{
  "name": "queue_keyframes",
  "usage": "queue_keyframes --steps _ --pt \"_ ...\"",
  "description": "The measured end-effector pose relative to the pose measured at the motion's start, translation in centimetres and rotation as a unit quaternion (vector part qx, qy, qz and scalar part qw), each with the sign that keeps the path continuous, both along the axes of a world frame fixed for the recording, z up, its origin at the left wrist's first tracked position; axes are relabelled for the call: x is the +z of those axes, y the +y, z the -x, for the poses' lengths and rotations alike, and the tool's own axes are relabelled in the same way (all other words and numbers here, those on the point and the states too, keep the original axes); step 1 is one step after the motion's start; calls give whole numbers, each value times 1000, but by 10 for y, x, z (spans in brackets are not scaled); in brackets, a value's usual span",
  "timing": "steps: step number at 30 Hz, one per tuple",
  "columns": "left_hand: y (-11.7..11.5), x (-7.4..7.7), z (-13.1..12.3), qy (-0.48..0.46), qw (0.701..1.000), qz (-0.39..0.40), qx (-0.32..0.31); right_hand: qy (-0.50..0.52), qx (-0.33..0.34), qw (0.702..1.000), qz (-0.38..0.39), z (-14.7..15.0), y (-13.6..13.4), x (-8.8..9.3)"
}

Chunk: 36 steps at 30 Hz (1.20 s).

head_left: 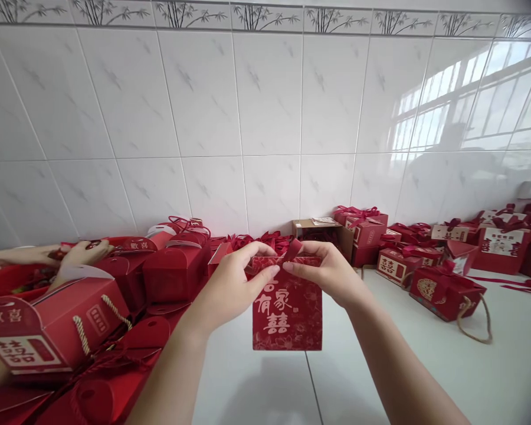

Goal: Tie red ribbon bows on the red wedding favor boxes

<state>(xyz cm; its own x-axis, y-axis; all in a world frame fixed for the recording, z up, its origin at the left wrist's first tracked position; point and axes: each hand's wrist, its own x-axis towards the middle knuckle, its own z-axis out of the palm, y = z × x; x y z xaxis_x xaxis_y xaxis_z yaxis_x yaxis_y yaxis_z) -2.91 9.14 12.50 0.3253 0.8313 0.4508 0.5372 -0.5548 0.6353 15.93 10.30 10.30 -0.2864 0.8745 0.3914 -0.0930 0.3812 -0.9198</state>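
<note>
A small red gift box (287, 313) with gold characters stands upright on the white surface in front of me. My left hand (234, 283) and my right hand (327, 271) both pinch the red ribbon (291, 251) at the top edge of the box, fingertips nearly touching. Both hands are closed on the ribbon and the box top.
A pile of red boxes with rope handles (53, 330) fills the left side. Another person's hands (71, 255) work at the far left over a red tray. More ribboned red boxes (446, 289) and a cardboard carton (323, 227) stand along the tiled wall on the right.
</note>
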Motion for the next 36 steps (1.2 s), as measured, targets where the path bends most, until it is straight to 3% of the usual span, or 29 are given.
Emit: queue_keyframes --steps 7,10,16,25,36 --pt "-3 0 -8 -57 995 -9 -83 -93 -19 993 -63 13 -1 -4" --pt "0 -1 -9 -89 994 15 -65 -92 -25 995 -43 17 -2 -6" --pt "3 -4 -13 -122 992 -45 2 -60 -26 998 -2 21 -3 -7" --pt "4 -4 -15 -134 987 -88 28 -43 -42 998 3 20 -2 -6" --pt "3 3 -3 -194 975 -103 44 -53 30 998 28 7 -5 0"
